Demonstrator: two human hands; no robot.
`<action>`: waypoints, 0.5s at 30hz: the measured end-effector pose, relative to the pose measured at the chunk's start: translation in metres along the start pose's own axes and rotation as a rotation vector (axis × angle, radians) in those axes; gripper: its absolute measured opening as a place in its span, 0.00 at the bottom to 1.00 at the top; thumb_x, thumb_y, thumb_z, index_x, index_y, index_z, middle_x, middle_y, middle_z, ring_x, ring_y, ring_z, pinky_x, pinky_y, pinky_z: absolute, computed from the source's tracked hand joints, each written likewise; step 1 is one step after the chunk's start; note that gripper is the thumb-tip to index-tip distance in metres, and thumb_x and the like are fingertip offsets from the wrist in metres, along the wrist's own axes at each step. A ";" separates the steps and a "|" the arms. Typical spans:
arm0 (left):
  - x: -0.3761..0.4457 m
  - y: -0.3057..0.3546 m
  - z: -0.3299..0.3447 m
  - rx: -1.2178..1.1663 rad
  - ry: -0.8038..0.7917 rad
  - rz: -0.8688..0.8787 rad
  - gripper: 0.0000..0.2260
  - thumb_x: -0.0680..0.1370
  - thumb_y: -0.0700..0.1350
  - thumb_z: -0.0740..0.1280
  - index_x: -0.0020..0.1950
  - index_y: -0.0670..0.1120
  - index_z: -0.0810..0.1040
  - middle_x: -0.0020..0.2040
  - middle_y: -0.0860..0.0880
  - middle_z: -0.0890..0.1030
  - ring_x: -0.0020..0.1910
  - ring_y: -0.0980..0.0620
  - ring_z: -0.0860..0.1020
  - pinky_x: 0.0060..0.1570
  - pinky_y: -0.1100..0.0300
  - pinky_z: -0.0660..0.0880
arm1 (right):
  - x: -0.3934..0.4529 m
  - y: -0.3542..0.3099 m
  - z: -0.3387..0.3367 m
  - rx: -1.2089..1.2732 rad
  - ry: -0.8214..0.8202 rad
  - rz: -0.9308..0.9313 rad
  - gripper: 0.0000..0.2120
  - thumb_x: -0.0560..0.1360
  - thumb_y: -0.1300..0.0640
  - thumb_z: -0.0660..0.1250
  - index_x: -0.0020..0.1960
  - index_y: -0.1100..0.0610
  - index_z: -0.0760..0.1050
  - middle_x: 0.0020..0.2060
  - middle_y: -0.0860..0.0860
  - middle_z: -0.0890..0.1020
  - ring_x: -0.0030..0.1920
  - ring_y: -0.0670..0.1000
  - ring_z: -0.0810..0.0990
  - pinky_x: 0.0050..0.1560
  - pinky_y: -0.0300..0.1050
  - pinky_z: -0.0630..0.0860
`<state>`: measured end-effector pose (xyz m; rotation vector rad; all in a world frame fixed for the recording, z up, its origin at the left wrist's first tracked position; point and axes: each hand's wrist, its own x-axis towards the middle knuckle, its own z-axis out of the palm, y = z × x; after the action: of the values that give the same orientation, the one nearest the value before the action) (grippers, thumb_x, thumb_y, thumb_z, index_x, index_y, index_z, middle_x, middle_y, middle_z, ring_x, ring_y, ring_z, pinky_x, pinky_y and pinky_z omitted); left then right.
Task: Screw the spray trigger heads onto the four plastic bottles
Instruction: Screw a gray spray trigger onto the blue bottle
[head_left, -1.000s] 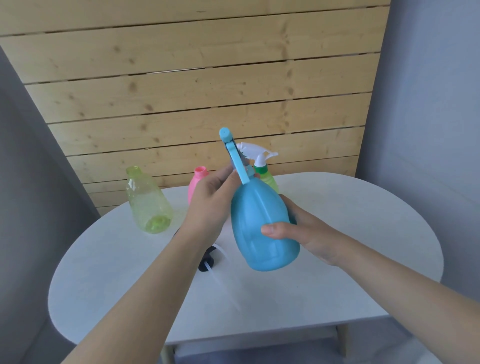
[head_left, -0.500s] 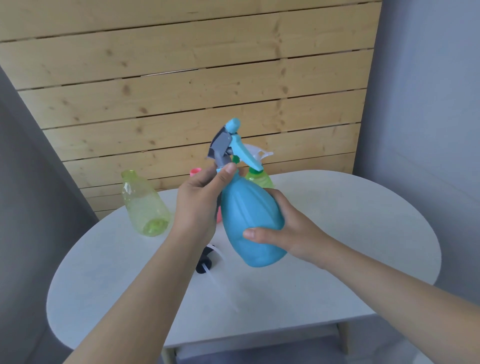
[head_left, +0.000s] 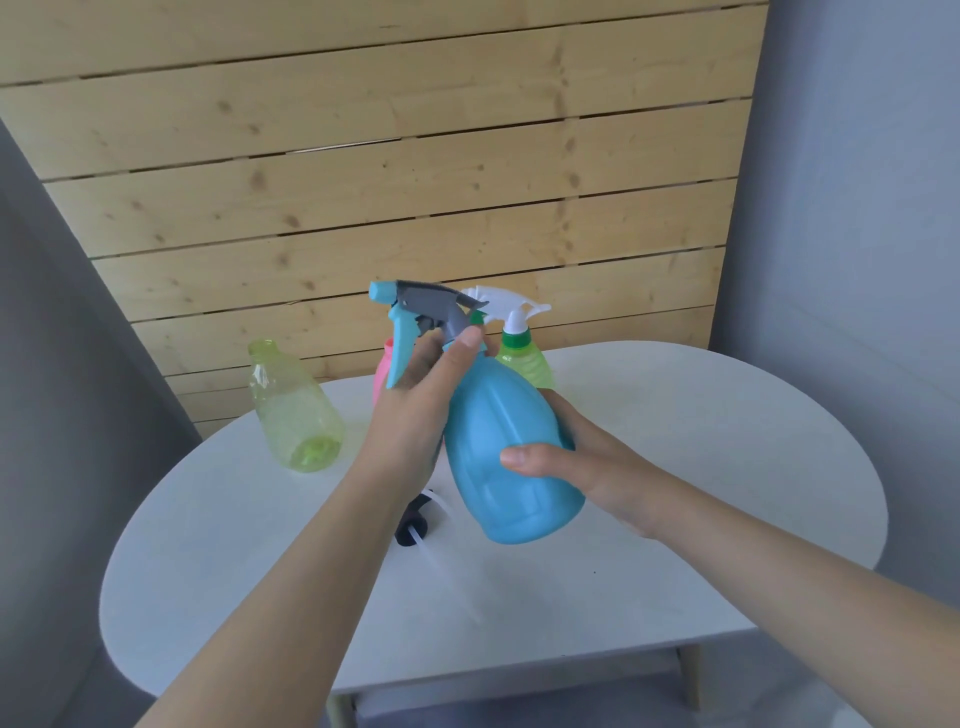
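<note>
I hold a blue bottle (head_left: 506, 457) tilted above the white table (head_left: 701, 467). My right hand (head_left: 582, 462) wraps its body from the right. My left hand (head_left: 415, 410) grips the neck collar of its blue-and-grey trigger head (head_left: 415, 312), which sits on the bottle's mouth with the nozzle pointing left. Behind stands a green bottle (head_left: 524, 361) with a white trigger head (head_left: 506, 304) on it. A pink bottle (head_left: 382, 371) is mostly hidden behind my left hand. An open yellow-green bottle (head_left: 293, 410) stands at the left without a head.
A black trigger head (head_left: 413, 525) with a clear dip tube lies on the table under my left wrist. A wooden slat wall rises behind the table. Grey walls flank both sides.
The trigger head has turned on the blue bottle: its nozzle swung round to point left, with the grey top now facing me. My left hand has shifted its grip on the collar.
</note>
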<state>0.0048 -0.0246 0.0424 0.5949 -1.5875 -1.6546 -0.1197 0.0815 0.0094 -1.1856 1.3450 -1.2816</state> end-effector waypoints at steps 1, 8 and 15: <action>-0.001 0.000 0.000 0.014 0.002 -0.011 0.15 0.68 0.58 0.72 0.49 0.51 0.82 0.40 0.57 0.82 0.42 0.54 0.81 0.46 0.55 0.79 | 0.000 0.000 0.001 -0.010 -0.003 -0.001 0.33 0.57 0.40 0.73 0.61 0.39 0.67 0.53 0.39 0.81 0.52 0.41 0.81 0.51 0.42 0.77; 0.003 -0.002 -0.001 -0.196 -0.074 -0.059 0.09 0.68 0.51 0.72 0.46 0.50 0.84 0.47 0.48 0.85 0.49 0.50 0.82 0.45 0.56 0.79 | -0.002 0.000 -0.001 -0.015 -0.012 -0.016 0.35 0.57 0.40 0.72 0.62 0.39 0.66 0.55 0.40 0.80 0.53 0.41 0.80 0.51 0.42 0.78; 0.003 -0.002 0.003 -0.225 -0.115 -0.065 0.10 0.73 0.55 0.67 0.45 0.53 0.85 0.51 0.48 0.85 0.50 0.51 0.83 0.46 0.55 0.79 | -0.003 -0.002 -0.001 0.017 0.013 -0.055 0.34 0.58 0.42 0.73 0.61 0.39 0.67 0.52 0.38 0.81 0.53 0.41 0.81 0.47 0.37 0.78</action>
<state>0.0004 -0.0251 0.0409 0.4455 -1.4471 -1.9146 -0.1200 0.0848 0.0117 -1.2113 1.3169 -1.3393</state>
